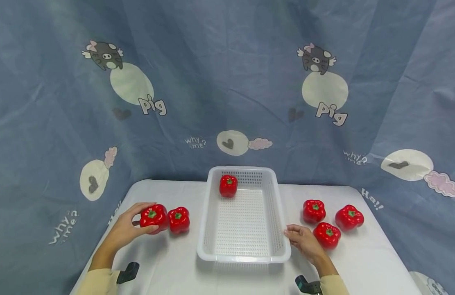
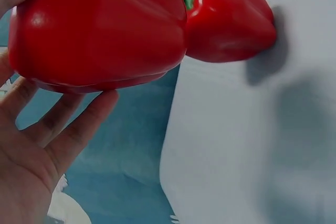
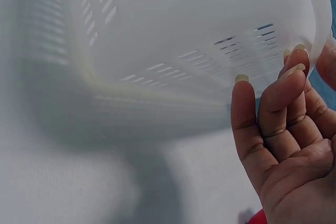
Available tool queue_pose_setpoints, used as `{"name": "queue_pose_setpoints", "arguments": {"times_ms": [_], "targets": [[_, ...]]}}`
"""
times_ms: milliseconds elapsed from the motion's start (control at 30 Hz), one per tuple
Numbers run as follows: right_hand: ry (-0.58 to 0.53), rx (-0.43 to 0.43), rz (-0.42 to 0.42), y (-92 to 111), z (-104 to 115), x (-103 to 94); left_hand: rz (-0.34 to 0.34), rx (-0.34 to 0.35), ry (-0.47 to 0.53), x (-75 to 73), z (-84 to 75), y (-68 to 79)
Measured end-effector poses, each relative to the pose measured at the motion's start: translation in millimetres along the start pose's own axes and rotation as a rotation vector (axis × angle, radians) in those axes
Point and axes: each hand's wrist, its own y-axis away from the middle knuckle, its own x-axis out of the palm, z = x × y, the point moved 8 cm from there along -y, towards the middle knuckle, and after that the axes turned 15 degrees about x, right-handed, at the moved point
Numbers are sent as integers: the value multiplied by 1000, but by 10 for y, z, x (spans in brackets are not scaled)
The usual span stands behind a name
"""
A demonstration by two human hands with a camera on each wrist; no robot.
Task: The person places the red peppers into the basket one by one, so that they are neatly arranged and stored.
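Observation:
My left hand (image 1: 125,227) grips a red bell pepper (image 1: 153,217), thumb on the near side and fingers on the far side. In the left wrist view this pepper (image 2: 100,30) fills the upper left, seemingly raised off the table. A second red pepper (image 1: 179,220) sits just right of it; whether the two touch I cannot tell. My right hand (image 1: 304,243) pinches the right rim of a white plastic basket (image 1: 201,229). The right wrist view shows the fingers (image 3: 244,108) against the basket's slotted outer wall (image 3: 184,14). One red pepper (image 1: 228,186) stands in the basket's far left corner.
Three more red peppers, a back one (image 1: 313,211), a right one (image 1: 349,217) and a near one (image 1: 327,235), lie beyond my right hand. A white-covered table (image 1: 168,262) carries everything. Behind it hangs a blue printed cloth (image 1: 198,82).

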Motion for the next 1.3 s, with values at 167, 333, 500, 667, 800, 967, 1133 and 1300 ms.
{"name": "queue_pose_setpoints", "arguments": {"times_ms": [167,333,500,667,800,967,1133,1300], "targets": [[8,37,-45,17,-32,-22,2,78,13,19,-137,-64],[8,34,-25,6,-11,5,12,121,16,20,-216,-110],[-11,15,7,-15,2,-4,41,167,24,74,-328,-200],[-20,19,12,-13,-2,-7,65,200,32,154,-438,-290],[-30,15,21,-6,-6,6,97,216,45,233,-532,-377],[-42,14,20,-7,0,-2,144,218,55,348,-648,-499],[-39,12,24,-22,-14,0,222,189,61,500,-728,-589],[-50,5,16,-39,-22,-7,262,184,34,609,-823,-690]]}}
